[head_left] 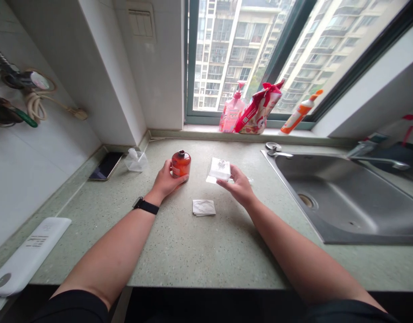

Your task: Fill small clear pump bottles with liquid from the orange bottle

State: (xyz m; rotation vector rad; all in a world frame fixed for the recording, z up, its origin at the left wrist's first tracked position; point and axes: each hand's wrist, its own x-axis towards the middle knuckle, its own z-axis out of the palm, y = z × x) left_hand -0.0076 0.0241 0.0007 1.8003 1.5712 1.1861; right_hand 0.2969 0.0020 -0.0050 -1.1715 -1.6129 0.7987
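My left hand (pixel 168 181) is wrapped round an amber bottle (pixel 181 164) with an uncapped dark neck, upright over the counter. In my right hand (pixel 240 185) is a small white box (pixel 220 168) with a dark printed mark on top, gripped at its right side between thumb and fingers. Under the box, a clear plastic sheet or wrapper (pixel 211 179) shows in part. A folded white tissue (pixel 204 207) lies on the counter between my forearms. Left of the bottle stands a clear plastic container (pixel 136 160) with a whitish pump-like piece in it.
A phone (pixel 106 166) lies in the left corner, and a white power bank-like device (pixel 31 255) at the left edge. The steel sink (pixel 354 202) is on the right. A pink pump bottle (pixel 232 112), a red bag (pixel 258 110) and an orange-white bottle (pixel 300 113) stand on the windowsill.
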